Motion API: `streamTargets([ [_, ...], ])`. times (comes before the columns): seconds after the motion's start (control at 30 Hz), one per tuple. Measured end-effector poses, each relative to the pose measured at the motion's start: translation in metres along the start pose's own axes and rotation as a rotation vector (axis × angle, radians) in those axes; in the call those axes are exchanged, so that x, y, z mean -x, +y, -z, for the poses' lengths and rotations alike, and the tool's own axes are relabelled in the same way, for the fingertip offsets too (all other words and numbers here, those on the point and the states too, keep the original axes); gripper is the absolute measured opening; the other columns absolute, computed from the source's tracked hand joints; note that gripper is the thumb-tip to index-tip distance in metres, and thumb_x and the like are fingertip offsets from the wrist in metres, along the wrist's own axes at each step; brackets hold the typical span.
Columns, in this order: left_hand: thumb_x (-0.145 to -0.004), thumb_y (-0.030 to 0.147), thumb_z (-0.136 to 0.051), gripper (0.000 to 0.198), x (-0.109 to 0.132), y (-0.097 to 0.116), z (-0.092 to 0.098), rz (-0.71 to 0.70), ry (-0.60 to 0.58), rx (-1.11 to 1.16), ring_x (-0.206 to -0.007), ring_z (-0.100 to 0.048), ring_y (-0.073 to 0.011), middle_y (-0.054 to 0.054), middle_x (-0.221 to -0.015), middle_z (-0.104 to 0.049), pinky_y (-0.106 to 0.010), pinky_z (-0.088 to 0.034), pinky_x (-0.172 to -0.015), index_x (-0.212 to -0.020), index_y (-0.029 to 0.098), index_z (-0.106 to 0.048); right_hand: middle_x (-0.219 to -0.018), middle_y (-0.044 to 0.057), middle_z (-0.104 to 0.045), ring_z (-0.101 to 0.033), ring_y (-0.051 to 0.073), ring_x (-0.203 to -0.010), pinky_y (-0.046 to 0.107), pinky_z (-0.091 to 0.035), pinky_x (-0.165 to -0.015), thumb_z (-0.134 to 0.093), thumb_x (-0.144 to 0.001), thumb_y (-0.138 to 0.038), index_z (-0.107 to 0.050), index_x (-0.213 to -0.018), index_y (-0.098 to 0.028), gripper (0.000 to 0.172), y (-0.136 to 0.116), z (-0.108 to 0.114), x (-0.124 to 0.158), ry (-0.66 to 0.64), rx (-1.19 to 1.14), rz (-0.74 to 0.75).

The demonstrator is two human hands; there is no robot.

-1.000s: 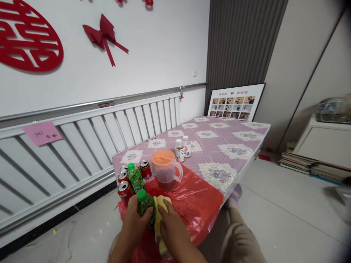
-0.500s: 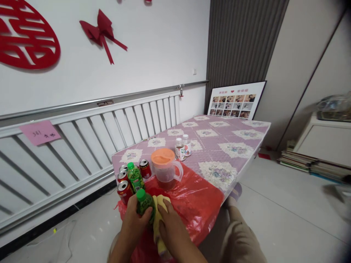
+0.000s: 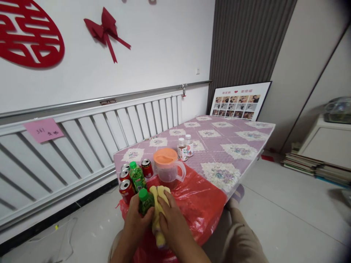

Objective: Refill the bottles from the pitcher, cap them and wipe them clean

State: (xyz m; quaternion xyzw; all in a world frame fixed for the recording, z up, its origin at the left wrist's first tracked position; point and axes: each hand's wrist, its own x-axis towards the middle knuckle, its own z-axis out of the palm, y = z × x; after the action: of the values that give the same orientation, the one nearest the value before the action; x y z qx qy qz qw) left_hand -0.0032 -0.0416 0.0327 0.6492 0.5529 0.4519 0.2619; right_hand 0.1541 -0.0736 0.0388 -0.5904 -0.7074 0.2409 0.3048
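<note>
At the near edge of the table, my left hand [image 3: 138, 221] is wrapped round a green plastic drink bottle [image 3: 146, 202] with a green cap. My right hand [image 3: 173, 218] grips a yellow cloth [image 3: 158, 204] and presses it against the bottle's right side. Part of the cloth hangs down below my fingers. Beneath both hands lies a red plastic bag [image 3: 197, 204], spread over the table's near corner. A second green bottle [image 3: 137, 178] stands upright just beyond my left hand.
Several red drink cans [image 3: 127, 190] stand left of the second bottle, with another can [image 3: 147, 168] behind it. A clear pitcher [image 3: 167, 172] with an orange lid is beyond the cloth. Two small white-capped bottles [image 3: 182, 151] stand farther back on the flowered tablecloth [image 3: 211, 157]. A white radiator [image 3: 109, 129] runs along the wall.
The upper part of the cloth has shifted up along the bottle and bunches higher beside its cap. Both hands keep their holds. The whole view has moved slightly.
</note>
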Motion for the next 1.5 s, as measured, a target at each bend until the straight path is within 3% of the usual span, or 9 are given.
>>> streamTargets([
  [0.27,-0.072,0.027,-0.067,0.046,-0.002,-0.007,0.002,0.041,-0.008,0.053,-0.109,-0.063,-0.0295,-0.008,-0.111,-0.065,-0.047,-0.048,-0.100,-0.116,0.019,-0.058,-0.158,0.017,-0.034,-0.040,0.025,-0.141,0.035,-0.034,-0.114,-0.047,-0.077,0.000,-0.055,-0.139,-0.014,0.063,0.025,-0.019,0.006,-0.081,0.012,-0.076],
  [0.43,-0.074,0.026,-0.066,0.062,-0.003,-0.015,0.004,0.062,-0.020,0.138,-0.123,-0.059,-0.0285,-0.012,-0.133,-0.059,-0.046,-0.043,-0.109,-0.132,0.019,-0.046,-0.159,0.016,-0.031,-0.033,0.024,-0.145,0.038,-0.031,-0.117,-0.047,-0.080,-0.004,-0.054,-0.140,-0.015,0.061,0.015,-0.009,0.004,-0.051,-0.039,-0.041],
  [0.6,-0.072,0.023,-0.065,0.058,-0.002,-0.017,0.004,0.045,-0.028,0.166,-0.116,-0.063,-0.0292,-0.012,-0.126,-0.064,-0.048,-0.048,-0.104,-0.128,0.019,-0.048,-0.161,0.013,-0.028,-0.028,0.025,-0.147,0.042,-0.030,-0.118,-0.046,-0.085,-0.009,-0.054,-0.140,-0.018,0.056,-0.005,0.008,0.001,0.040,-0.078,0.073],
  [0.8,-0.072,0.025,-0.064,0.055,-0.002,-0.014,0.010,0.095,-0.080,0.212,-0.113,-0.065,-0.0293,-0.011,-0.121,-0.066,-0.048,-0.049,-0.102,-0.125,0.019,-0.048,-0.160,0.012,-0.030,-0.031,0.025,-0.146,0.041,-0.031,-0.117,-0.047,-0.083,-0.007,-0.056,-0.138,-0.020,0.057,-0.006,0.005,-0.001,-0.011,-0.020,0.061],
  [1.03,-0.070,0.027,-0.066,0.053,-0.002,-0.021,0.019,0.096,-0.048,0.279,-0.111,-0.066,-0.0295,-0.011,-0.116,-0.070,-0.043,-0.053,-0.097,-0.120,0.017,-0.054,-0.155,0.012,-0.041,-0.058,0.027,-0.126,0.039,-0.044,-0.105,-0.048,-0.076,-0.001,-0.061,-0.133,-0.021,0.062,0.015,-0.014,0.002,-0.121,0.099,-0.045],
  [1.13,-0.069,0.030,-0.066,0.053,-0.002,-0.020,0.020,0.084,-0.043,0.259,-0.111,-0.066,-0.0294,-0.010,-0.115,-0.070,-0.042,-0.053,-0.098,-0.119,0.017,-0.056,-0.155,0.011,-0.041,-0.052,0.026,-0.132,0.037,-0.043,-0.107,-0.048,-0.076,-0.001,-0.061,-0.133,-0.022,0.062,0.008,-0.007,0.001,-0.107,0.069,-0.022],
  [1.3,-0.066,0.030,-0.067,0.056,-0.002,-0.012,0.021,0.112,-0.087,0.299,-0.111,-0.066,-0.0313,-0.013,-0.118,-0.069,-0.045,-0.054,-0.097,-0.119,0.017,-0.055,-0.161,0.009,-0.029,-0.031,0.024,-0.146,0.038,-0.030,-0.118,-0.047,-0.083,-0.008,-0.055,-0.139,-0.020,0.058,-0.022,0.014,-0.004,-0.054,0.004,0.081],
  [1.4,-0.066,0.029,-0.066,0.057,-0.001,-0.010,0.022,0.128,-0.097,0.330,-0.111,-0.066,-0.0319,-0.014,-0.120,-0.068,-0.047,-0.053,-0.098,-0.120,0.017,-0.054,-0.162,0.007,-0.027,-0.031,0.024,-0.146,0.040,-0.029,-0.118,-0.046,-0.084,-0.008,-0.053,-0.140,-0.023,0.058,-0.030,0.017,-0.008,-0.042,0.014,0.120],
  [1.5,-0.067,0.031,-0.067,0.056,-0.001,-0.012,0.023,0.117,-0.068,0.331,-0.112,-0.066,-0.0313,-0.013,-0.119,-0.069,-0.046,-0.053,-0.098,-0.120,0.017,-0.055,-0.161,0.010,-0.030,-0.034,0.026,-0.145,0.040,-0.032,-0.116,-0.048,-0.081,-0.007,-0.054,-0.140,-0.020,0.060,-0.021,0.009,-0.010,-0.085,0.042,0.053],
])
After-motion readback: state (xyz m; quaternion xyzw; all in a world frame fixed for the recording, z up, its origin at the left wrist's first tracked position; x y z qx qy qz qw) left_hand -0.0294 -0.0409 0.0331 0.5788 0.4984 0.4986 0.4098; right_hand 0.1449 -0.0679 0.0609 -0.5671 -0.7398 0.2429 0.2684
